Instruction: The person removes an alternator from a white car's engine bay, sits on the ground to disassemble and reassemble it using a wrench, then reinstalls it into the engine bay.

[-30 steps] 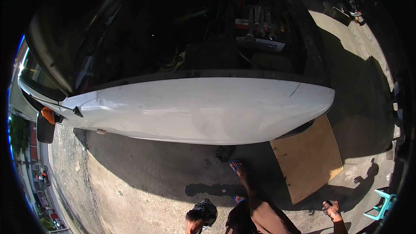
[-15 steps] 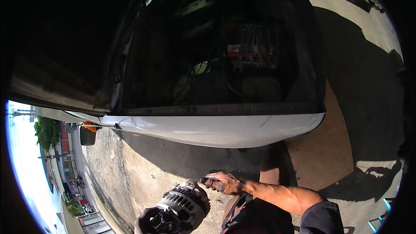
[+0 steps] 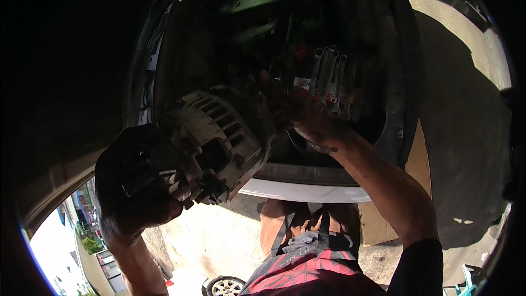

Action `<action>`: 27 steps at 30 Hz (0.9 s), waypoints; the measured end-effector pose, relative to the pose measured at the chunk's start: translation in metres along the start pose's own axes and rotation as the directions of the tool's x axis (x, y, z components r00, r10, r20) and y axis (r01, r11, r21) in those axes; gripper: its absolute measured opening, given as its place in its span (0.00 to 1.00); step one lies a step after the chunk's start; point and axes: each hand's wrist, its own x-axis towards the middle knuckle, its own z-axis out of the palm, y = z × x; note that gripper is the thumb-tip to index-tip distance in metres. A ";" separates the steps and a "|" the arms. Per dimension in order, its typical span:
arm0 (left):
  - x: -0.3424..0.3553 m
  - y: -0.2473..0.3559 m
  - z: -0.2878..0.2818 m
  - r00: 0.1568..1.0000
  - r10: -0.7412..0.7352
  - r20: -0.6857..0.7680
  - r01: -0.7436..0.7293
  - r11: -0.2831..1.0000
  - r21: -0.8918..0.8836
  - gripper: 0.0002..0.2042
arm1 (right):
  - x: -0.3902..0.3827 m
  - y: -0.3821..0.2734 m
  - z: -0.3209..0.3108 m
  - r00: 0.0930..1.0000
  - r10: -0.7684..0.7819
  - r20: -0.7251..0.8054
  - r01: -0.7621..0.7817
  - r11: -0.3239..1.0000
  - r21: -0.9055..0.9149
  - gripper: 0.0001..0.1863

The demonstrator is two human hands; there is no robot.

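An alternator (image 3: 222, 126), grey metal with a slotted, finned housing, is held up over the dark engine bay (image 3: 329, 172). My left hand (image 3: 139, 186), blackened or dark-gloved, is closed around its near left end, beside the connector and bracket parts. At its right end my right hand (image 3: 304, 120) grips it; deep shadow dims the fingers there. Several combination wrenches (image 3: 331, 74) lie in the bay just beyond my right hand, on a red and white box (image 3: 302, 83).
The vehicle's white front edge (image 3: 301, 191) runs between my body and the bay. A raised dark hood (image 3: 66, 87) fills the left side. Brown cardboard (image 3: 378, 225) lies on the ground at the right. A car wheel (image 3: 224, 286) shows at the bottom.
The alternator has come up from low beside my body to over the engine bay. My right hand has moved forward from in front of my body to its right end.
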 end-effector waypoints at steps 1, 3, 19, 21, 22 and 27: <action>0.023 -0.018 0.009 0.999 0.040 -0.021 -0.040 0.999 0.026 0.24 | 0.014 0.011 -0.016 0.996 0.078 -0.033 -0.080 0.996 -0.048 0.23; 0.058 -0.044 0.032 0.999 0.022 -0.035 -0.022 1.000 -0.005 0.24 | 0.039 0.027 -0.047 0.982 0.163 -0.093 -0.174 0.976 -0.128 0.22; 0.207 -0.217 0.209 0.825 -0.503 0.258 0.564 0.702 -0.435 0.29 | 0.199 0.139 -0.198 0.956 0.291 -0.019 -0.234 0.724 -0.650 0.19; 0.212 -0.233 0.224 0.790 -0.525 0.316 0.612 0.647 -0.454 0.30 | 0.219 0.155 -0.190 0.860 0.509 0.007 -0.407 0.695 -0.593 0.18; 0.212 -0.241 0.231 0.772 -0.532 0.348 0.635 0.621 -0.459 0.30 | 0.224 0.161 -0.184 0.689 0.724 -0.002 -0.637 0.605 -0.478 0.18; 0.209 -0.280 0.276 0.638 -0.547 0.542 0.768 0.398 -0.502 0.33 | 0.221 0.197 -0.167 0.374 0.927 0.035 -0.672 0.297 -0.678 0.21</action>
